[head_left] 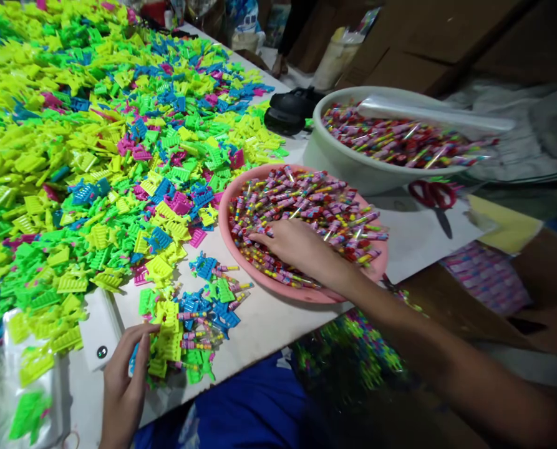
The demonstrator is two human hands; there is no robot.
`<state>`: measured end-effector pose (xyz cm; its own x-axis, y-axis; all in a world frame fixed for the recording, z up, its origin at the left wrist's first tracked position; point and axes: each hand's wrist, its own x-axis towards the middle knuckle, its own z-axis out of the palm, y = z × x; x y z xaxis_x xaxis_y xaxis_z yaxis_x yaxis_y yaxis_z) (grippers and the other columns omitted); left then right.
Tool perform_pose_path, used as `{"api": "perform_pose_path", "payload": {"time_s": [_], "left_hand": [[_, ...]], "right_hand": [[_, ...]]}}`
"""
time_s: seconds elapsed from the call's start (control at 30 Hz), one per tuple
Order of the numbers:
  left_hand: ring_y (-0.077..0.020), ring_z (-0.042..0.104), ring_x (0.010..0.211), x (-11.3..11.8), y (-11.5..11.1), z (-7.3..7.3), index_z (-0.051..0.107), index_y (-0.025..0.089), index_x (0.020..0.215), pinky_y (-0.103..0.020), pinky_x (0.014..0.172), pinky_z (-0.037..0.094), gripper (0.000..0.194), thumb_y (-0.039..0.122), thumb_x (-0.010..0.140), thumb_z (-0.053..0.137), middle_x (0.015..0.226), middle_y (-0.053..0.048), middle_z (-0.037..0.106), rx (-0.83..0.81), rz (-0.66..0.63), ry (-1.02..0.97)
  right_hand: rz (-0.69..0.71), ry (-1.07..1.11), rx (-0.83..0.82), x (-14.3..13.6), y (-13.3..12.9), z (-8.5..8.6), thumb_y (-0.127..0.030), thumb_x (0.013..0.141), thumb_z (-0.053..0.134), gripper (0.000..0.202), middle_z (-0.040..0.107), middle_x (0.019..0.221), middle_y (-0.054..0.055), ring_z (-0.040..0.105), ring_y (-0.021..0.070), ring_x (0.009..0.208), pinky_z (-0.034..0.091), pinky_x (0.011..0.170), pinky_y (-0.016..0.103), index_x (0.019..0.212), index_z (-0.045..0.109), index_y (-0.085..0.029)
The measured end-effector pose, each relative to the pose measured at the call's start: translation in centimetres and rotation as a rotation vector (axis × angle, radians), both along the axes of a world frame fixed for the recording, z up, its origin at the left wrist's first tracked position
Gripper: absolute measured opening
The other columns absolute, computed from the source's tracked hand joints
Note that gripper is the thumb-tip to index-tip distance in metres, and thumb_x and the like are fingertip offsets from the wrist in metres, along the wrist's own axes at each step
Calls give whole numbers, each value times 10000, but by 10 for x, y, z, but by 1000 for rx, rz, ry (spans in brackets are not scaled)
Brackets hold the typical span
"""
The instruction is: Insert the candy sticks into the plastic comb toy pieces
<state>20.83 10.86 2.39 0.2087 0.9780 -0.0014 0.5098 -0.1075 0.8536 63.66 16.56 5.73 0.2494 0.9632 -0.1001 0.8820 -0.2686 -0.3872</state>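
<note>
My right hand reaches into a pink basin heaped with thin, clear-wrapped sticks of small coloured candies with pink printed labels. Its thumb points left, and the other fingertips are hidden, so I cannot tell whether it grips any. At the table's near edge, my left hand has its thumb and index finger apart, the index fingertip against yellow plastic toy pieces. Several candy sticks lie among the blue pieces and green pieces beside it.
A huge pile of bright plastic pieces covers the table's left and back. Behind the pink basin stands a pale tub of more candy sticks, with a clear plastic roll across it. Red-handled scissors, a black object and a white power bank lie around.
</note>
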Motion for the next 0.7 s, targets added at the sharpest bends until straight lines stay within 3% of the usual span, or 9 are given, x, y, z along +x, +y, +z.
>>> {"api": "perform_pose_path", "payload": {"time_s": [0.13,0.27,0.37,0.43,0.5,0.57,0.63,0.7], "left_hand": [[-266,804,1198,0,-1,-2,848,277,1201,-343,1079,614,305,486,1140,634,1303,-79,846,-2,-31,-11],[-278,805,1207,2,-1,-2,844,267,1227,-357,1083,620,320,490,1140,632,1321,-94,841,-7,-40,-13],[-278,805,1203,1,-1,-3,845,266,1218,-357,1083,619,326,498,1140,629,1324,-95,839,-3,-35,-18],[-278,801,1210,-1,-2,-4,848,268,1212,-351,1079,617,331,506,1139,629,1318,-91,841,-9,-27,-16],[-279,798,1217,-4,-1,-6,851,269,1206,-348,1079,616,336,513,1136,632,1310,-89,844,-17,-18,-14],[-279,798,1214,-5,-1,-8,852,270,1201,-350,1086,614,336,521,1130,640,1304,-86,847,-23,-14,-13],[-283,799,1213,-5,0,-8,851,269,1205,-360,1097,613,342,529,1127,643,1302,-87,850,-25,-13,-13],[-289,800,1212,-2,0,-7,852,265,1201,-369,1096,618,349,532,1126,641,1298,-91,851,-23,-20,-16]], "right_hand": [[58,44,42,-17,-1,3,-369,1063,730,195,879,988,170,822,396,966,523,795,405,1131,811,-204],[89,186,108,-18,0,7,-327,1057,702,150,881,972,120,810,338,917,533,796,385,1118,798,-231],[67,342,169,-8,-1,14,-539,1130,560,376,871,949,93,721,236,679,530,665,348,1096,770,-229],[50,434,191,2,-3,19,-688,1154,388,594,850,889,69,526,168,470,448,503,326,1110,759,-226],[32,469,206,11,-4,23,-777,1137,308,725,817,809,56,404,150,411,376,437,323,1081,768,-219],[15,437,216,15,-4,24,-822,1100,392,728,805,789,65,534,178,492,448,506,327,1016,787,-216],[5,354,203,14,-2,20,-814,1060,530,664,826,831,87,716,251,700,547,662,358,960,807,-219],[1,240,156,8,0,15,-756,1032,648,572,852,875,115,790,325,872,578,788,399,913,825,-225]]}}
